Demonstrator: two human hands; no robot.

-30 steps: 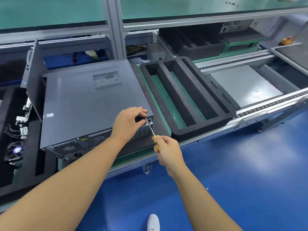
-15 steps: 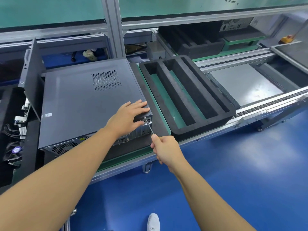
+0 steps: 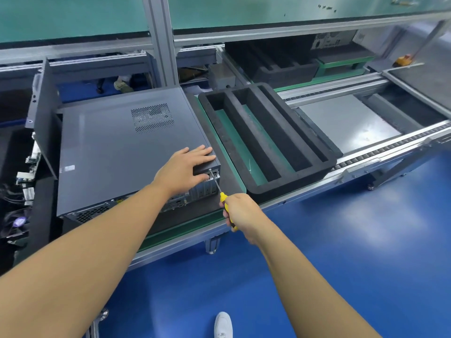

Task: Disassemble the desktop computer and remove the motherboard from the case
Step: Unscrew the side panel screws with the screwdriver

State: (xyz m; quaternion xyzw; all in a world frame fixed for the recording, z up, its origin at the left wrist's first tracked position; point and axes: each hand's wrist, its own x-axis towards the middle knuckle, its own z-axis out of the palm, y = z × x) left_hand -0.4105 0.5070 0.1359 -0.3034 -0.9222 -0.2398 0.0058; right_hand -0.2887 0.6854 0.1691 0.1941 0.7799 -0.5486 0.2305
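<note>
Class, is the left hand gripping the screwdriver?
No, the right hand grips the screwdriver; the left hand lies flat on the case.

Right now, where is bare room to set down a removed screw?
Free: the case top left of its vent grille; the foam tray's open slots; the grey plate right of the tray. Crowded: the case's near right corner, where the screwdriver sits, and the cables left of the case.

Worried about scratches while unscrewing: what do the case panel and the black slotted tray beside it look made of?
Case panel: likely painted sheet metal, matte dark grey, with a punched vent grid and crisp edges. Slotted tray: looks like black foam, with a dull grainy surface and thick walls.
</note>
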